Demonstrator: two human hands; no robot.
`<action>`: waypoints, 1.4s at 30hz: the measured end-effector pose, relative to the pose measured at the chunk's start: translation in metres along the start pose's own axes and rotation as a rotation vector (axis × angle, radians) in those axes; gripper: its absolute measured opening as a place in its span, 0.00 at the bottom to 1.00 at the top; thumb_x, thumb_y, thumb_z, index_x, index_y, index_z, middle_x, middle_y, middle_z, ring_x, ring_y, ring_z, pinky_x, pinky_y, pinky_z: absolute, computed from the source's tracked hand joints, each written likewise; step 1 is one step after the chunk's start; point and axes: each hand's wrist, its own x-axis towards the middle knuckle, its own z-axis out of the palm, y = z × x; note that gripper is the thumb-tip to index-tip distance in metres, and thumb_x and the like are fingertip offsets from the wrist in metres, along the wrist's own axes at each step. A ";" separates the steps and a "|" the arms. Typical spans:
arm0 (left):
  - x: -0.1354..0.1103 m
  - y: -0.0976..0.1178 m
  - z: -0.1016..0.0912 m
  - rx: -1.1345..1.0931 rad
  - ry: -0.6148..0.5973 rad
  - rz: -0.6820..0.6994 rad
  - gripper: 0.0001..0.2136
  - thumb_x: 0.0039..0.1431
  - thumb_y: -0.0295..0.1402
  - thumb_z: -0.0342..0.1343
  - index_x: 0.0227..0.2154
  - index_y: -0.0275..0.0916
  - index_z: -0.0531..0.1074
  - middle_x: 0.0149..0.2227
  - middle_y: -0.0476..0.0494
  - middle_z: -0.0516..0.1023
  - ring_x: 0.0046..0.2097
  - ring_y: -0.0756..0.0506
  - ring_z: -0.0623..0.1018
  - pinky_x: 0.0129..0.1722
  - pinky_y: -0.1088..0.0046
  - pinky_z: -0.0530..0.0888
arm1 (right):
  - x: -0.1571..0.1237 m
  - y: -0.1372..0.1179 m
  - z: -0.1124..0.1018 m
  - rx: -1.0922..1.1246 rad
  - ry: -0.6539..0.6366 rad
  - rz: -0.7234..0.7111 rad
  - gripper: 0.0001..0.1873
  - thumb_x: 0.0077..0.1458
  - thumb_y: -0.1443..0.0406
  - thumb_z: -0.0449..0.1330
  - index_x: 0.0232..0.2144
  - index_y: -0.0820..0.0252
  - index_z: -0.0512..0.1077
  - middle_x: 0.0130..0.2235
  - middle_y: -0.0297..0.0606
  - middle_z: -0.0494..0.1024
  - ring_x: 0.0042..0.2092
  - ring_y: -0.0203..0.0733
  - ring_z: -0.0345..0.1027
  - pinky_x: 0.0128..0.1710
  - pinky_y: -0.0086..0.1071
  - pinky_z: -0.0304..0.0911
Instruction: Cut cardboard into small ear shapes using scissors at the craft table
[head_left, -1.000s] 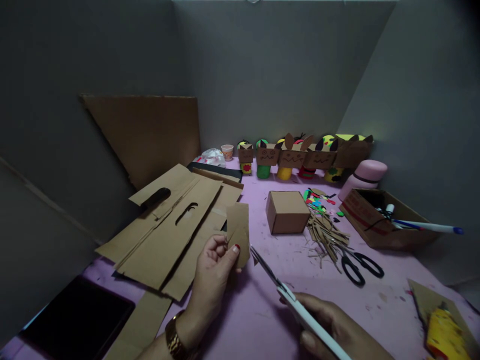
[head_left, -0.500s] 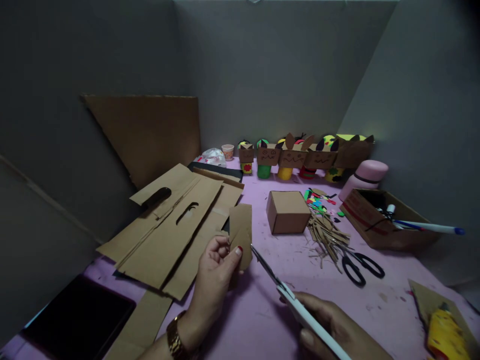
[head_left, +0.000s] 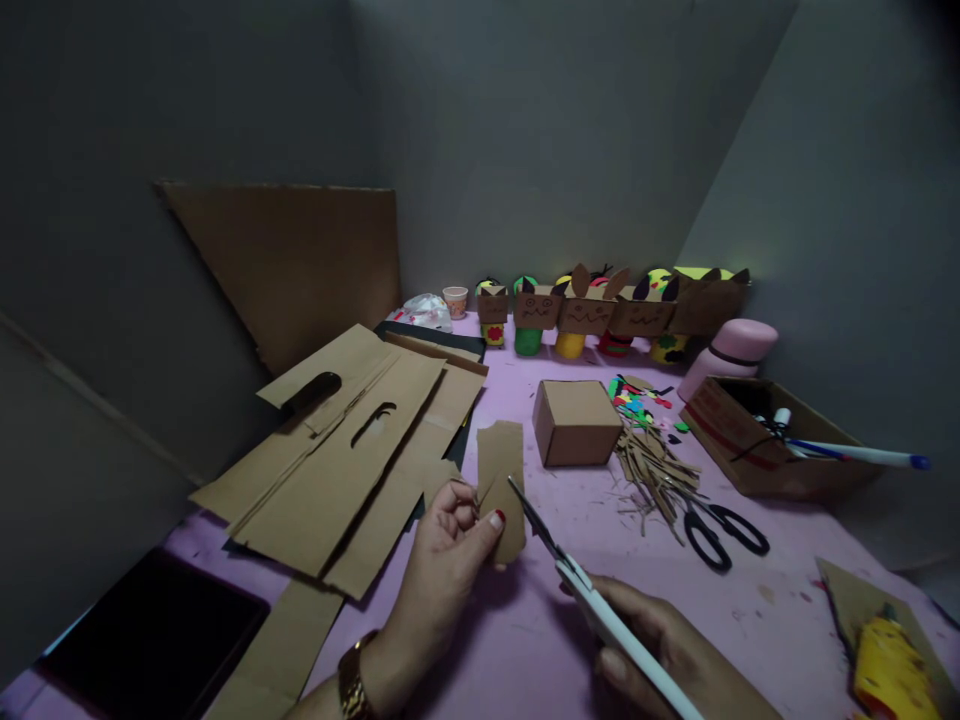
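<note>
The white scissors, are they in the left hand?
No, the right hand holds the white scissors; the left hand holds cardboard.

a paper cup [head_left: 455,303] stands beside a plastic bag [head_left: 424,314], a pink bottle [head_left: 747,340] behind an open carton [head_left: 739,452].

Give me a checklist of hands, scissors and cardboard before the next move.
1. Cardboard piece gripped by the left hand: ok.
2. White-handled scissors held in the right hand: ok.
3. Scissor tip touching the piece: cannot tell; it overlaps it in view.
4. Cardboard box apart from both hands: ok.
5. Black-handled scissors free of scraps: not ok; they lie against the brown strips.
</note>
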 end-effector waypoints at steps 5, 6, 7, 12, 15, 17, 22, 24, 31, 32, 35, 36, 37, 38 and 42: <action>-0.003 0.000 0.002 0.011 -0.032 -0.018 0.11 0.50 0.32 0.62 0.29 0.39 0.64 0.22 0.55 0.73 0.21 0.55 0.69 0.21 0.81 0.70 | 0.003 0.000 0.003 0.133 -0.077 0.067 0.29 0.50 0.54 0.61 0.54 0.55 0.67 0.38 0.40 0.75 0.37 0.46 0.70 0.39 0.38 0.67; -0.004 -0.001 0.003 0.010 -0.034 -0.031 0.11 0.49 0.32 0.62 0.29 0.39 0.64 0.23 0.54 0.73 0.22 0.54 0.70 0.21 0.80 0.70 | 0.003 -0.001 0.004 0.141 -0.061 0.064 0.29 0.50 0.54 0.61 0.54 0.55 0.67 0.36 0.39 0.74 0.38 0.46 0.70 0.40 0.38 0.67; -0.004 -0.001 0.003 0.007 -0.034 -0.044 0.11 0.49 0.32 0.62 0.29 0.39 0.63 0.23 0.54 0.73 0.22 0.54 0.70 0.20 0.80 0.70 | 0.003 -0.001 0.004 0.143 -0.050 0.062 0.28 0.50 0.54 0.61 0.53 0.54 0.68 0.35 0.38 0.74 0.39 0.47 0.70 0.42 0.39 0.67; -0.003 -0.003 0.002 0.009 -0.031 -0.062 0.11 0.50 0.32 0.62 0.29 0.39 0.63 0.22 0.55 0.72 0.21 0.54 0.69 0.19 0.81 0.68 | 0.001 -0.005 -0.001 0.109 -0.008 0.067 0.27 0.48 0.56 0.63 0.51 0.53 0.71 0.42 0.42 0.76 0.42 0.50 0.70 0.43 0.40 0.67; -0.002 -0.004 0.002 0.008 -0.051 -0.051 0.12 0.50 0.33 0.62 0.28 0.39 0.62 0.22 0.55 0.71 0.20 0.55 0.68 0.19 0.81 0.67 | -0.001 -0.009 -0.001 0.106 0.025 0.059 0.26 0.48 0.55 0.63 0.50 0.55 0.72 0.41 0.43 0.78 0.40 0.50 0.71 0.40 0.39 0.69; -0.002 -0.004 0.002 -0.001 -0.065 -0.042 0.12 0.50 0.33 0.62 0.28 0.39 0.62 0.22 0.55 0.72 0.20 0.55 0.68 0.19 0.81 0.67 | -0.001 -0.011 -0.001 0.106 0.037 0.056 0.26 0.47 0.55 0.64 0.49 0.55 0.73 0.40 0.42 0.78 0.39 0.49 0.71 0.40 0.39 0.69; -0.005 -0.004 0.002 -0.006 -0.060 -0.050 0.12 0.50 0.33 0.62 0.29 0.40 0.62 0.22 0.56 0.71 0.20 0.54 0.68 0.19 0.80 0.67 | -0.003 -0.009 0.001 0.076 0.031 0.087 0.28 0.46 0.53 0.63 0.50 0.54 0.72 0.34 0.39 0.76 0.34 0.45 0.69 0.34 0.36 0.68; -0.004 -0.005 0.001 0.012 -0.062 -0.056 0.12 0.50 0.33 0.62 0.29 0.40 0.62 0.21 0.56 0.71 0.20 0.54 0.68 0.19 0.80 0.67 | -0.002 -0.006 0.002 0.072 0.023 0.091 0.28 0.46 0.53 0.63 0.49 0.54 0.73 0.31 0.38 0.74 0.32 0.44 0.68 0.32 0.35 0.67; 0.001 -0.009 -0.002 0.006 -0.070 -0.076 0.11 0.52 0.32 0.61 0.28 0.39 0.61 0.22 0.54 0.71 0.20 0.54 0.68 0.19 0.80 0.66 | 0.006 -0.003 0.004 0.107 -0.020 0.089 0.25 0.48 0.55 0.62 0.49 0.54 0.72 0.32 0.37 0.72 0.35 0.45 0.66 0.34 0.36 0.65; 0.001 -0.009 -0.002 -0.001 -0.067 -0.081 0.11 0.52 0.32 0.61 0.29 0.39 0.61 0.22 0.54 0.71 0.21 0.54 0.68 0.19 0.80 0.66 | 0.007 -0.003 0.004 0.114 -0.029 0.087 0.25 0.48 0.55 0.62 0.49 0.54 0.73 0.32 0.37 0.72 0.36 0.46 0.66 0.34 0.37 0.65; 0.001 -0.009 -0.002 -0.013 -0.062 -0.101 0.12 0.51 0.31 0.62 0.30 0.39 0.62 0.24 0.52 0.72 0.22 0.53 0.69 0.19 0.80 0.67 | 0.009 -0.005 0.005 0.126 -0.039 0.072 0.23 0.48 0.55 0.62 0.47 0.56 0.74 0.31 0.37 0.72 0.37 0.48 0.66 0.36 0.39 0.65; 0.001 -0.008 -0.002 -0.015 -0.060 -0.110 0.12 0.51 0.31 0.62 0.31 0.39 0.63 0.24 0.52 0.72 0.22 0.53 0.69 0.19 0.80 0.66 | 0.009 -0.005 0.005 0.127 -0.035 0.070 0.23 0.48 0.56 0.62 0.47 0.57 0.74 0.31 0.38 0.73 0.37 0.48 0.66 0.36 0.39 0.65; 0.001 -0.008 -0.002 -0.021 -0.058 -0.117 0.11 0.50 0.31 0.63 0.30 0.38 0.63 0.24 0.51 0.72 0.22 0.53 0.69 0.19 0.80 0.66 | 0.009 -0.006 0.005 0.126 -0.028 0.070 0.24 0.48 0.56 0.62 0.47 0.57 0.74 0.32 0.38 0.73 0.37 0.48 0.67 0.36 0.39 0.65; 0.001 -0.007 -0.002 -0.029 -0.056 -0.119 0.11 0.50 0.31 0.63 0.30 0.38 0.64 0.24 0.51 0.72 0.22 0.53 0.69 0.19 0.80 0.66 | 0.009 -0.006 0.005 0.126 -0.021 0.072 0.24 0.48 0.56 0.62 0.47 0.57 0.73 0.33 0.38 0.74 0.38 0.48 0.67 0.37 0.39 0.65; 0.003 -0.008 -0.002 -0.060 -0.049 -0.129 0.11 0.48 0.32 0.65 0.31 0.37 0.67 0.23 0.52 0.71 0.22 0.53 0.69 0.20 0.79 0.66 | 0.009 -0.009 0.005 0.125 -0.015 0.086 0.23 0.48 0.56 0.61 0.47 0.57 0.73 0.35 0.39 0.75 0.39 0.48 0.67 0.38 0.38 0.65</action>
